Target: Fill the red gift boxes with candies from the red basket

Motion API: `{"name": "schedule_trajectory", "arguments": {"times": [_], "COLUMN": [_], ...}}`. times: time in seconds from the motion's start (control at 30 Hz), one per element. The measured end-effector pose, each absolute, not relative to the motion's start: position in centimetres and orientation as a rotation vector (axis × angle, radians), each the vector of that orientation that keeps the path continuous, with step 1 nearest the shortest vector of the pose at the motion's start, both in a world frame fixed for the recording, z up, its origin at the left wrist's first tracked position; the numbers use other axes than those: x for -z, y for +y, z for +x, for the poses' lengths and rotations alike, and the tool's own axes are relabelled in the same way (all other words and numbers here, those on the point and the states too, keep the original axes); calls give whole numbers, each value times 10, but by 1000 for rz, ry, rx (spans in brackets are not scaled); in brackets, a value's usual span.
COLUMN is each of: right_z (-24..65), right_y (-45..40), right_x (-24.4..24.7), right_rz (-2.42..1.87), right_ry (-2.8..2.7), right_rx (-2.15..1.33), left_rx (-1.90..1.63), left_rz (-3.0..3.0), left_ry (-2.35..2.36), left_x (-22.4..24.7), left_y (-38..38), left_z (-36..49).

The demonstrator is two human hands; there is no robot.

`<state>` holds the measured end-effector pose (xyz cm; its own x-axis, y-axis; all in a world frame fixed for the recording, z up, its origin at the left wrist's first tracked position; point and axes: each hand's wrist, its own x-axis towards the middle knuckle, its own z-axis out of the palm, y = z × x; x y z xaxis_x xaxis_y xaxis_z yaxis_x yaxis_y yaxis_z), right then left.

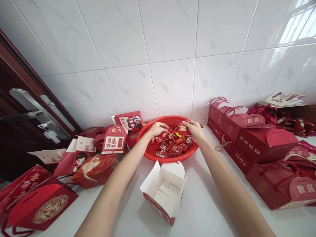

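A red plastic basket (170, 160) in the middle holds many red-wrapped candies (172, 144). My left hand (157, 129) reaches over its left side, fingers slightly apart above the candies, with nothing visible between them. On the basket's right side, my right hand (195, 131) pinches a red packet with a gold pattern (183, 129) between thumb and fingers. In front of the basket, between my forearms, stands an open-topped gift box (165, 194), white inside and red outside. Its flaps are up and I see only its bare floor within.
Red gift boxes (113, 140) crowd the left side of the white table (197, 197). More handled red boxes (251, 141) line the right, beside dark red ribbons (264, 115). A tiled wall (172, 82) rises behind; a door handle with keys (50, 133) is at left.
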<state>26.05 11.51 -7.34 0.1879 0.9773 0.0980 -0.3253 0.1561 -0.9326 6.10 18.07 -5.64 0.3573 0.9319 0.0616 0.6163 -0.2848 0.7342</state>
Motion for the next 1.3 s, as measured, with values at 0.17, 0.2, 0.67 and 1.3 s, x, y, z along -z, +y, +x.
{"name": "schedule_trajectory", "arguments": {"times": [0.17,0.2,0.67,1.3], "right_z": [260,260,260,257], "right_y": [113,112,115,117], "right_x": [71,71,75,74], "right_rz": [-926,-924,-916,-892], "right_ry": [-900,-900,-897,-882], "right_rx": [-1142,-1144,-1128,-1121], "left_rx": [-566,-548,-101,-351], "left_rz": [2033,2036,2282,2004], "left_ry": [1395,1437,1665,1290], "left_x": [60,62,62,53], "left_y": [183,185,213,204], "left_z": [64,63,73,68]}}
